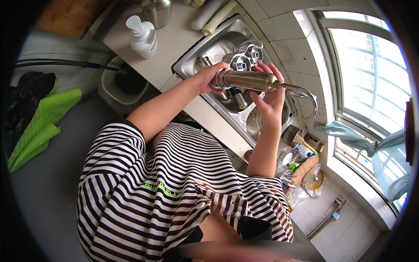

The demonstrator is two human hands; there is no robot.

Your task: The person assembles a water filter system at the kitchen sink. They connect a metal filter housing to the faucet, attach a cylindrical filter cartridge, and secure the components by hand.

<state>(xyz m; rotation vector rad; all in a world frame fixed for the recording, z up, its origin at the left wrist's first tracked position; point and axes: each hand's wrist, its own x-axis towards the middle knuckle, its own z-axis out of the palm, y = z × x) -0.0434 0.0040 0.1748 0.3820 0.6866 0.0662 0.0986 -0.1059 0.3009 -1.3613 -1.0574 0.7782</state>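
Observation:
My left hand [210,78] is wrapped round the chrome-collared end of a clear, brownish cylinder [248,81], which looks like a water filter housing. It lies level above the sink [179,65]. At its narrow tip, beside the curved faucet [310,102], my right hand [273,98] is behind the cylinder with fingers and thumb spread; whether the palm touches it I cannot tell. Two round chrome filter heads [241,63] sit in the basin below. A dark metallic cylinder [238,99] lies in the sink under my hands.
A white pump bottle [143,38] and a metal container [157,12] stand on the counter at left. Two long pale cylinders [219,18] lie behind the sink. A bin [124,83] stands below the counter. Utensils and a woven brush [305,169] crowd the right side, near the window [366,70].

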